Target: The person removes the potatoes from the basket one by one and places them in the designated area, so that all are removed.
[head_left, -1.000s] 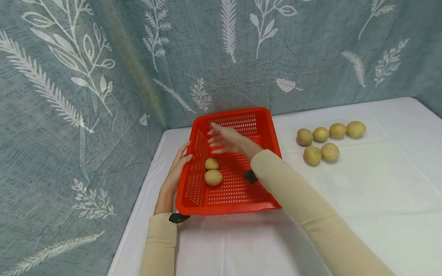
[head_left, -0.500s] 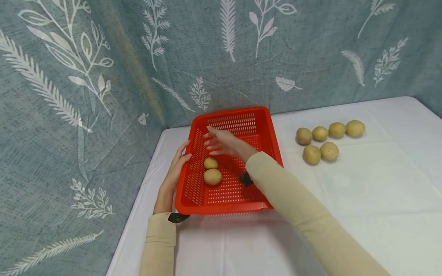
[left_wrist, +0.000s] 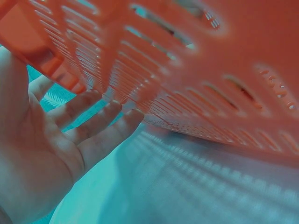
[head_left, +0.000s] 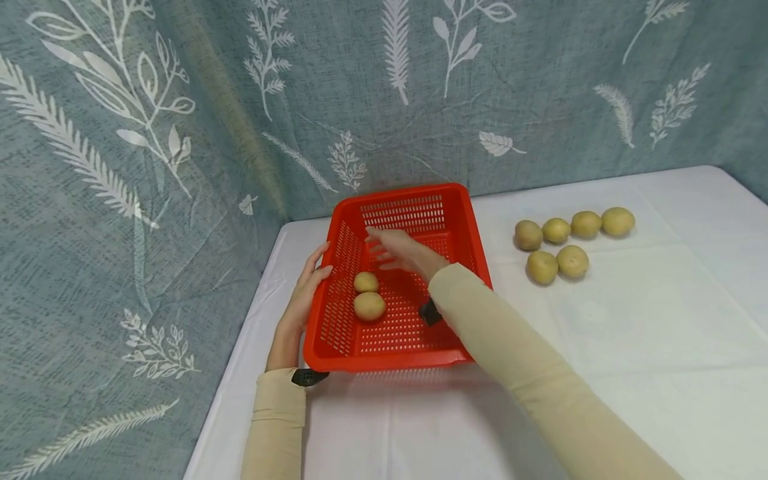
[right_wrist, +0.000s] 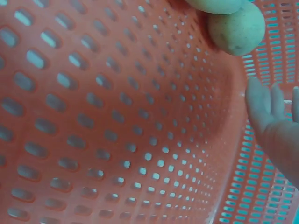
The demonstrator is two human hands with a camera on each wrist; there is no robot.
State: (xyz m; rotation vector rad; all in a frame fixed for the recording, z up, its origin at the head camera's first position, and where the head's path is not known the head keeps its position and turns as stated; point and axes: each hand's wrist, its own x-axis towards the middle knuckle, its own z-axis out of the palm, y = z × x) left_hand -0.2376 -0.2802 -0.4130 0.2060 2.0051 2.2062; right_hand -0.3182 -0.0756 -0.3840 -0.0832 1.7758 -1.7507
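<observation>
A red perforated basket [head_left: 465, 230] stands tilted on the white table, its left side raised. My left hand [head_left: 307, 293] rests flat against the basket's left wall, fingers straight [left_wrist: 100, 123] under the slotted plastic [left_wrist: 196, 70]. Two potatoes [head_left: 367, 295] lie together inside, near the left wall. My right hand [head_left: 399, 248] hovers open inside the basket, just above and behind the potatoes, holding nothing. The right wrist view shows the basket floor [right_wrist: 117, 121], a potato [right_wrist: 237, 29] and my fingers [right_wrist: 266, 107].
Several more potatoes [head_left: 561, 243] lie in a loose group on the white tablecloth [head_left: 630, 320] to the right of the basket. A blue-grey curtain with white leaf prints [head_left: 180, 133] hangs behind and along the left edge of the table.
My right hand has shifted slightly within the basket, staying open above the potatoes. The basket, left hand and potatoes stay almost where they were.
</observation>
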